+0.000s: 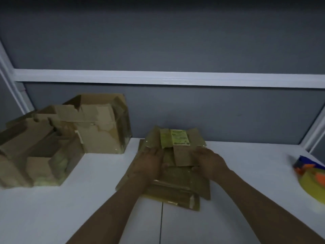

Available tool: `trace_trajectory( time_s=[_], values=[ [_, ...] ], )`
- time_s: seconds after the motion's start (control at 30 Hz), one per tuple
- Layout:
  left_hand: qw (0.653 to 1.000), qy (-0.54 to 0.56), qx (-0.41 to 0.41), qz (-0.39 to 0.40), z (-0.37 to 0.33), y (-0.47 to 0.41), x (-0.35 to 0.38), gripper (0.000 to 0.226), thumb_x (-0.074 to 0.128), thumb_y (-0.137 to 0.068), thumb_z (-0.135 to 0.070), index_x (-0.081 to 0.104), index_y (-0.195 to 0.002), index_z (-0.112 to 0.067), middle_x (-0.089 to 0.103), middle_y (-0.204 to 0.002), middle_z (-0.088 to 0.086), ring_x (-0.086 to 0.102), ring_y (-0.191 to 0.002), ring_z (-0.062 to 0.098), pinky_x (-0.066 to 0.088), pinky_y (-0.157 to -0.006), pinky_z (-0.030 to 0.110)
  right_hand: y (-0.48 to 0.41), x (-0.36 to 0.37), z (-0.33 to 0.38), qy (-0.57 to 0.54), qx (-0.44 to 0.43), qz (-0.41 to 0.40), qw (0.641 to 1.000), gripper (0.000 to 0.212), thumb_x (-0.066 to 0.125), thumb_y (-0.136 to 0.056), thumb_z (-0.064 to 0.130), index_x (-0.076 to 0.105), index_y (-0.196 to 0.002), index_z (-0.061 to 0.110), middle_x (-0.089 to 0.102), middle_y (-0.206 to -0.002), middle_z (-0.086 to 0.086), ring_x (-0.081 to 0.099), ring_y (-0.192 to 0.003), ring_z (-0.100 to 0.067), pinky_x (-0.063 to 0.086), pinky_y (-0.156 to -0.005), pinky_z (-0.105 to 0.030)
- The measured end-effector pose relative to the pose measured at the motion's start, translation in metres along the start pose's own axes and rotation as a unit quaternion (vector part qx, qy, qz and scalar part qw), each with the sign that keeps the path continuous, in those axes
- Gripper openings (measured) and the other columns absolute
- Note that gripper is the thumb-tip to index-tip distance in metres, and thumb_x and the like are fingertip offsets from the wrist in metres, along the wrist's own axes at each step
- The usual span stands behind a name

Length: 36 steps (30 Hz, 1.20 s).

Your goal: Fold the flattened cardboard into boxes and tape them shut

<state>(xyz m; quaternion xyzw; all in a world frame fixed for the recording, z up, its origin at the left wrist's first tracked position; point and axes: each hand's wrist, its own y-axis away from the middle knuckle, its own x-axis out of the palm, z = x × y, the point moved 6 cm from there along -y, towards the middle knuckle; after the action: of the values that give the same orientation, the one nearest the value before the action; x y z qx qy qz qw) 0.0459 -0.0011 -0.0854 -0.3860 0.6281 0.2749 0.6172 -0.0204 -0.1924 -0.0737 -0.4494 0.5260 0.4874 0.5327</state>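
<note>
A stack of flattened brown cardboard (177, 184) lies on the white table (88, 208), a little right of centre. The top piece (182, 154) carries a yellow-green label (181, 137) at its far end. My left hand (149, 161) lies on the left side of the top piece with its fingers spread over the cardboard. At the right side of that piece, my right hand (209, 161) has its thumb at the near edge and its fingers over the top. The picture is dim and blurred, so the exact grip is unclear.
Several folded, taped cardboard boxes (66, 136) crowd the table's left back corner. A tape dispenser (311, 175) in yellow, orange and blue sits at the right edge. Grey partition walls (175, 110) close the table at the back and sides.
</note>
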Motion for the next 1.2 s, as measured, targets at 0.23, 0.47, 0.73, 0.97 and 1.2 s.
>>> trace_trajectory(
  time_s=[0.23,0.47,0.73,0.97,1.2],
  values=[
    [0.994,0.035,0.02,0.101,-0.019,-0.04,0.02,0.082,0.042,-0.092,-0.064,0.007,-0.155,-0.025,0.007,-0.161,0.007,0.029,-0.14,0.031,0.03,-0.109,0.039,-0.029,0.03,-0.024,-0.158,0.017,0.001,0.987,0.082,0.059,-0.085,0.057,0.022,-0.151,0.026,0.009,-0.16,-0.004,0.012,-0.146,-0.026,0.021,-0.117,-0.041],
    [0.991,0.067,0.02,0.116,-0.016,-0.048,0.038,0.101,0.053,-0.078,-0.074,0.01,-0.155,-0.025,0.0,-0.162,0.001,0.011,-0.147,0.025,0.016,-0.118,0.04,-0.037,0.036,-0.051,-0.402,0.125,-0.119,0.899,0.057,0.074,-0.082,0.025,0.053,-0.133,0.015,0.049,-0.135,-0.007,0.046,-0.127,-0.024,0.037,-0.095,-0.018],
    [0.996,0.057,0.002,0.067,-0.04,-0.049,0.034,0.112,0.026,-0.054,-0.093,0.017,-0.152,-0.039,0.013,-0.16,-0.01,0.014,-0.147,0.021,-0.016,-0.111,0.058,-0.041,0.043,-0.083,-0.724,0.241,-0.053,0.644,0.038,0.073,-0.081,0.011,0.064,-0.116,-0.001,0.07,-0.1,-0.014,0.068,-0.092,-0.03,0.055,-0.087,-0.043],
    [0.958,0.286,0.025,-0.013,-0.122,-0.068,0.003,0.077,0.057,-0.084,-0.064,0.038,-0.145,-0.023,0.046,-0.14,-0.01,0.043,-0.127,0.009,0.028,-0.092,-0.001,-0.029,-0.032,-0.134,-0.67,0.116,-0.074,0.73,0.021,0.064,-0.087,0.019,0.062,-0.106,0.011,0.069,-0.101,-0.011,0.066,-0.092,-0.026,0.053,-0.079,-0.039],
    [0.851,0.517,-0.07,-0.055,-0.25,-0.111,-0.025,0.093,0.048,-0.073,-0.079,0.033,-0.149,-0.027,0.043,-0.145,-0.011,0.045,-0.131,0.01,0.039,-0.107,0.03,0.008,-0.067,-0.209,-0.589,-0.02,0.053,0.806,0.028,0.062,-0.09,0.025,0.051,-0.115,0.021,0.063,-0.111,-0.003,0.064,-0.101,-0.018,0.054,-0.083,-0.034]
  ],
)
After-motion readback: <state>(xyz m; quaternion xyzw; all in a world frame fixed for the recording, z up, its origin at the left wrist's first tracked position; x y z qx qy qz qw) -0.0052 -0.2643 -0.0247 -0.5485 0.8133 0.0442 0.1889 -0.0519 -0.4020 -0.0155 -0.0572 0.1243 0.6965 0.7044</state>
